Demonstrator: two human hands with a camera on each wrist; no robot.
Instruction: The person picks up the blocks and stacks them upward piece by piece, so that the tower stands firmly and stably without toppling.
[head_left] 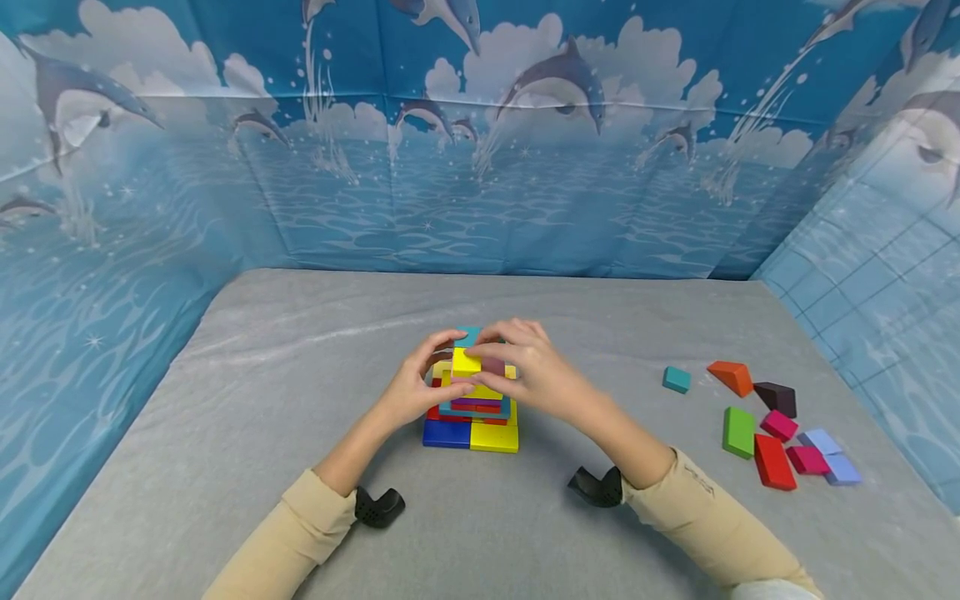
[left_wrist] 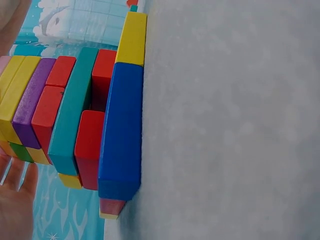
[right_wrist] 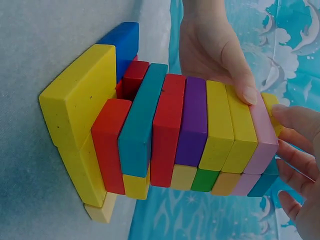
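Note:
A layered tower of coloured blocks [right_wrist: 191,125] stands upright on blue and yellow base blocks in the middle of the table. Near its top, the right hand [head_left: 536,367] pinches a small yellow block [head_left: 466,363] between thumb and finger. That yellow block [right_wrist: 270,104] lies against the top of a pink block [right_wrist: 263,132]. From the left side the left hand [head_left: 408,387] grips the tower's upper part, its thumb against the pink block and its fingers round the side. A teal block [head_left: 468,336] shows behind the yellow one, partly covered by fingers.
Loose blocks lie to the right on the grey cloth [head_left: 300,358], among them a teal block [head_left: 677,379], an orange wedge [head_left: 731,377], a dark block [head_left: 777,398], a green block [head_left: 738,432] and a red block [head_left: 774,462]. A dolphin-print curtain [head_left: 427,208] surrounds the table.

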